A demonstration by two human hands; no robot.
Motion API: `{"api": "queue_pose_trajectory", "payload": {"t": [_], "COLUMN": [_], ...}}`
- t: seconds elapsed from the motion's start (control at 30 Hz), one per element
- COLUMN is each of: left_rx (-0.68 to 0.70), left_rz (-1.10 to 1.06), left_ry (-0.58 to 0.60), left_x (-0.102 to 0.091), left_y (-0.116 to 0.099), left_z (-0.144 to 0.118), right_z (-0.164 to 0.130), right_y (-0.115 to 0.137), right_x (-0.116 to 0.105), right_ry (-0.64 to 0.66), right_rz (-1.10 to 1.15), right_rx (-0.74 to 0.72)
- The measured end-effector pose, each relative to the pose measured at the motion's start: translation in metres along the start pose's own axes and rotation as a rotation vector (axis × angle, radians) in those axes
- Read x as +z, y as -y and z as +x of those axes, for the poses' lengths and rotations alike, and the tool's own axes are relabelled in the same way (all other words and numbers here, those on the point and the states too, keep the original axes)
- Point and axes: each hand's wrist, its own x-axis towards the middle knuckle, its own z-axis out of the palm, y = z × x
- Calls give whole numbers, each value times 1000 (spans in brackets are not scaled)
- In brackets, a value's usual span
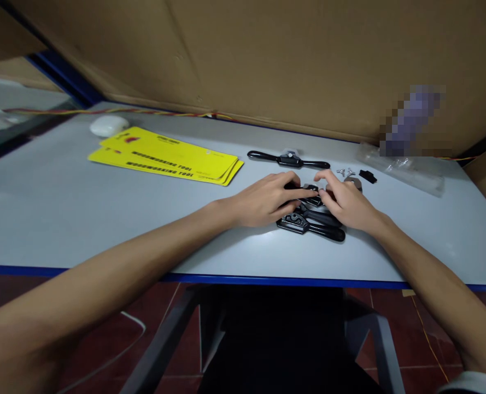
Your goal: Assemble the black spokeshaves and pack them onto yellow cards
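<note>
Black spokeshaves lie on the table in front of me. My left hand (269, 198) is closed around the left side of one spokeshave (313, 200), its index finger stretched along the tool's middle. My right hand (345, 201) is curled over the right side of that same tool, thumb and fingertips at its body; its right handle is hidden. Just below lies another spokeshave body (294, 220) with a black handle (327, 232), with more black parts overlapping it. A spokeshave with its blade fitted (290, 159) rests behind my hands.
Small silver screws (346, 172), a black cap piece (368, 176) and a grey metal blade (354, 183) lie by my right hand. Clear plastic bags (415, 176) are at the back right. Yellow cards (164, 158) and a white mouse (109, 126) are at left. Cardboard (267, 60) walls the back.
</note>
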Motion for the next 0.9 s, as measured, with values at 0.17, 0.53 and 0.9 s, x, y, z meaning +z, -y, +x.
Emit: {"api": "queue_pose_trajectory", "payload": {"t": [0.17,0.53,0.9], "left_rx": [-7,-21,-5], "left_rz": [3,-21,-10], "left_ry": [-13,-6,-20], "left_x": [-1,-3,-2], "left_y": [0,-1,-2], "left_z": [-1,-1,0], "right_z": [-1,0,0], "right_y": [0,0,3], "right_x": [-2,-3,-4], "right_ry": [22,29,43], "right_rz": [45,23,28], "right_rx": [10,-2,14]}}
